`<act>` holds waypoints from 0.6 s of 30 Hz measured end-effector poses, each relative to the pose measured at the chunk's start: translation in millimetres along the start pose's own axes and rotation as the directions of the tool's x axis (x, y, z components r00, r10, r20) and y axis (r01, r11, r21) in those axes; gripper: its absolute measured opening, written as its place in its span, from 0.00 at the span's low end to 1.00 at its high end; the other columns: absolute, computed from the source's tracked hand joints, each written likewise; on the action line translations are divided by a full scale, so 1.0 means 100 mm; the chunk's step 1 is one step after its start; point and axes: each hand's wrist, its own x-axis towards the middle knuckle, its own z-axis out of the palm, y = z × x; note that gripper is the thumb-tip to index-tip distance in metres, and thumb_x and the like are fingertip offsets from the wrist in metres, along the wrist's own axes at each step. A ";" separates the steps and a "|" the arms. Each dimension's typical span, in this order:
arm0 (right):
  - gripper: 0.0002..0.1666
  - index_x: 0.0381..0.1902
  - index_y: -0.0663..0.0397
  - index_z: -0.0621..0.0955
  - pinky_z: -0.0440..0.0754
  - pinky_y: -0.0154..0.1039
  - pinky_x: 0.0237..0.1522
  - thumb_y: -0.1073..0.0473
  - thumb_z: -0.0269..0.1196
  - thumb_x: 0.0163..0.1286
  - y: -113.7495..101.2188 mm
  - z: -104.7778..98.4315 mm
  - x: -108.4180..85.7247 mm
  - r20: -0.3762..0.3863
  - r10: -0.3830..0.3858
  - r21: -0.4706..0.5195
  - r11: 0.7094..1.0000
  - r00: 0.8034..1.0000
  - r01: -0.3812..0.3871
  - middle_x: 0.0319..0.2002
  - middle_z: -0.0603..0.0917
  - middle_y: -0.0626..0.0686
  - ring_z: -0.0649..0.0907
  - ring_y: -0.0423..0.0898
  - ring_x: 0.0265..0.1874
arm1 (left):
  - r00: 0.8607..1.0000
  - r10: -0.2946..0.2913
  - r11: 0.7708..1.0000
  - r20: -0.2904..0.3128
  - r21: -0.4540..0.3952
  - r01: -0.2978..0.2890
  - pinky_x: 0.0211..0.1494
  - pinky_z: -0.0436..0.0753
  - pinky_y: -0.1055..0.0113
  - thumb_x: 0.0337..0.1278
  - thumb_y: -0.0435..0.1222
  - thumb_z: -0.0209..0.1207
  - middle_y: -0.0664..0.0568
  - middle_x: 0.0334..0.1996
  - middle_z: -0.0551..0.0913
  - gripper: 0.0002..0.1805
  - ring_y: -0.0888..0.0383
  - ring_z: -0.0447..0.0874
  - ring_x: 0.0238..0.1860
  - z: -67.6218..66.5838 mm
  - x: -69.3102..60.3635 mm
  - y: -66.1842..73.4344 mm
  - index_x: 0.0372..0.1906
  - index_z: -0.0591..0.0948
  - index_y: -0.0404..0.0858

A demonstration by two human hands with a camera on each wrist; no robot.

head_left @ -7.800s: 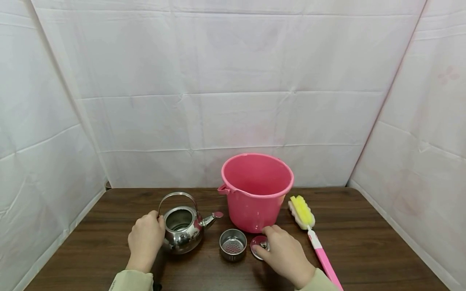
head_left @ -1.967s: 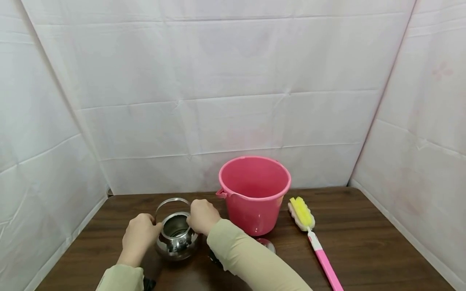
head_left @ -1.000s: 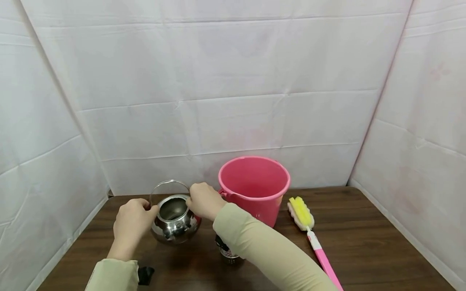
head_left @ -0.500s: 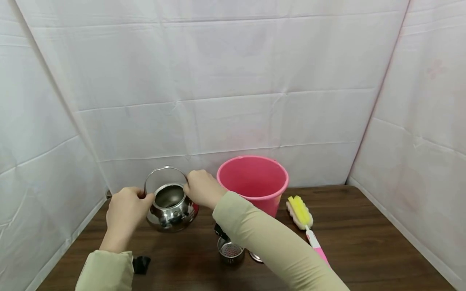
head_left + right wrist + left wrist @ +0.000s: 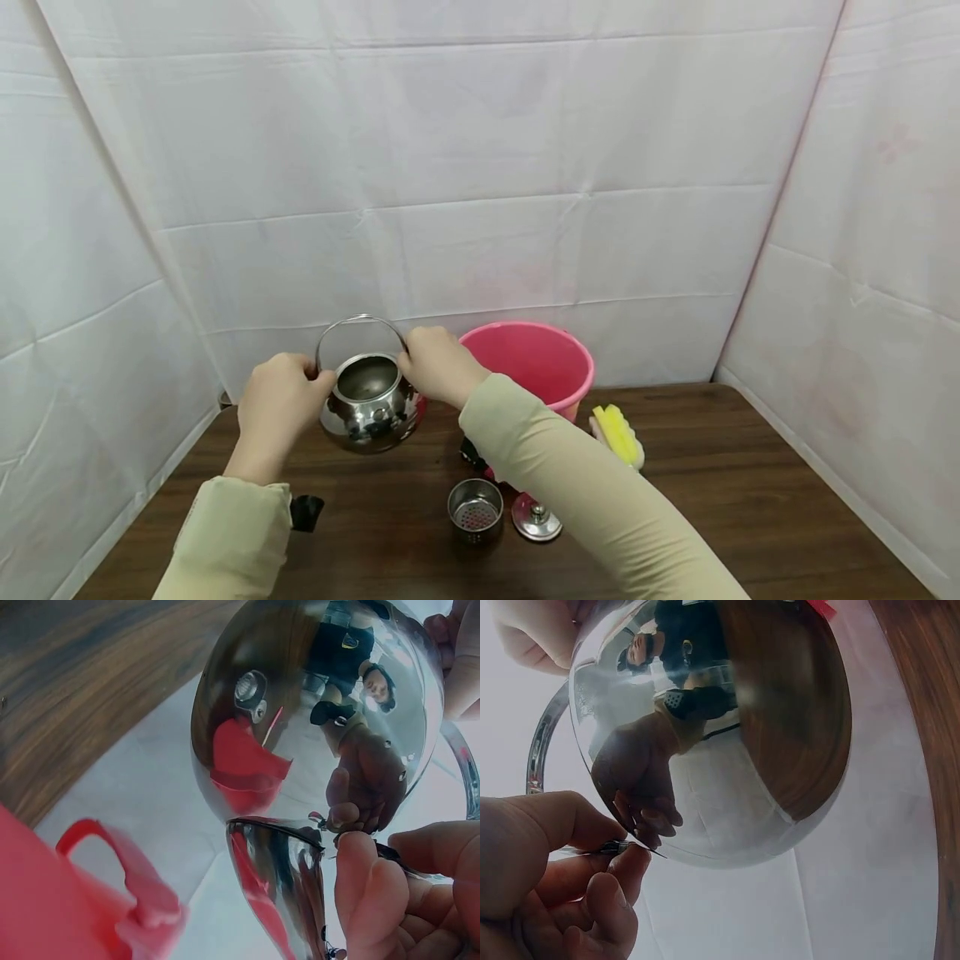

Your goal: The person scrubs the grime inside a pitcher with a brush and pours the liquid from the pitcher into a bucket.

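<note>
A shiny stainless steel kettle, lidless and roughly upright, hangs above the table between both hands. My left hand pinches the left foot of its arched handle, where finger and thumb meet beside the body in the left wrist view. On the opposite side, my right hand pinches the other foot, just above the spout in the right wrist view. The head view has the spout mostly hidden behind the right hand. Below stand a perforated metal strainer cup and the kettle lid, knob up.
A pink bucket stands right of the kettle, partly covered by the right forearm. Beyond that arm lies a brush with a yellow and white sponge head, its handle hidden. White cloth hangs behind the dark wooden table.
The right hand has gone from the lid to the kettle's handle. Both hands have raised the kettle off the table, lately upward and slightly right. Strainer and lid have come back into sight.
</note>
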 end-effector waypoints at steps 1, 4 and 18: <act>0.18 0.16 0.51 0.70 0.74 0.35 0.28 0.61 0.52 0.68 0.02 -0.02 0.00 0.002 0.005 0.007 1.000 1.000 -0.005 0.19 0.75 0.49 0.74 0.43 0.21 | 1.000 0.008 1.000 -0.001 0.002 -0.008 0.16 0.60 0.66 0.49 0.40 0.52 0.53 0.12 0.67 0.17 0.53 0.67 0.20 0.01 0.01 0.02 0.10 0.67 0.43; 0.19 0.15 0.52 0.70 0.74 0.33 0.24 0.62 0.51 0.68 0.07 -0.05 -0.01 0.013 0.016 0.030 0.999 1.000 -0.016 0.17 0.75 0.49 0.75 0.42 0.17 | 1.000 0.022 1.000 -0.002 0.006 -0.022 0.16 0.62 0.66 0.50 0.40 0.53 0.53 0.12 0.69 0.16 0.52 0.68 0.20 0.03 0.04 0.06 0.10 0.69 0.43; 0.22 0.12 0.51 0.66 0.68 0.32 0.22 0.63 0.51 0.67 0.30 -0.28 -0.02 -0.008 0.033 0.076 0.997 0.999 -0.033 0.12 0.68 0.47 0.68 0.40 0.15 | 0.998 0.063 0.998 -0.014 -0.006 -0.063 0.17 0.63 0.66 0.51 0.39 0.52 0.52 0.12 0.71 0.17 0.52 0.70 0.21 0.09 0.17 0.36 0.10 0.68 0.43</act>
